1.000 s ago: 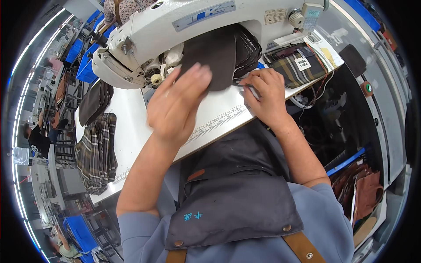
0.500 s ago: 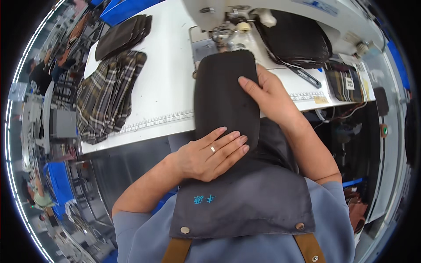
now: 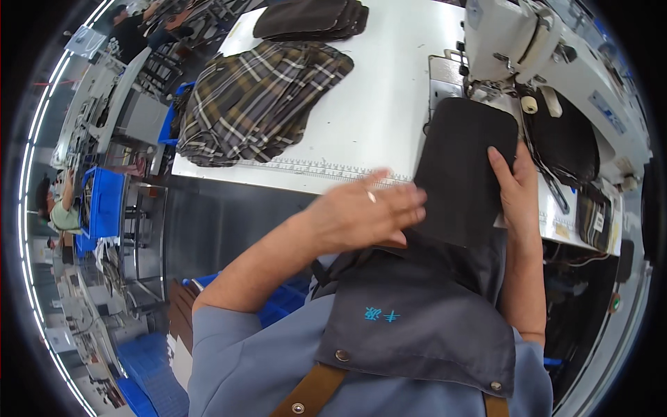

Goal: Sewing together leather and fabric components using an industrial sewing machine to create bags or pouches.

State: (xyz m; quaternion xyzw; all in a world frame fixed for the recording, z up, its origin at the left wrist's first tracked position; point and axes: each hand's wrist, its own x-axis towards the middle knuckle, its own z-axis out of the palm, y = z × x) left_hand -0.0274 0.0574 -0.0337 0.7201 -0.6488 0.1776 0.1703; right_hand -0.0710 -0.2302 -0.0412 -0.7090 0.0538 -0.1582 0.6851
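Note:
A dark brown, round-cornered fabric panel (image 3: 469, 167) lies at the table's front edge, its far end by the sewing machine's needle area (image 3: 490, 87) and its near end over my lap. My right hand (image 3: 519, 184) grips the panel's right side, thumb on top and the other fingers underneath. Just left of the panel is my left hand (image 3: 372, 208), slightly blurred, fingers stretched out and holding nothing; whether its fingertips touch the panel's edge I cannot tell.
Plaid fabric pieces (image 3: 257, 104) lie stacked on the white table (image 3: 379, 90), with dark panels (image 3: 309, 19) behind them. More dark panels (image 3: 566, 135) sit beside the machine, near thread snips or a similar slim tool (image 3: 558, 198). Blue bins (image 3: 104, 201) stand off to the left.
My left hand has lifted off the panel's near end and moved to its left side. My right hand keeps its hold. The view has turned left, shifting the table scene rightward.

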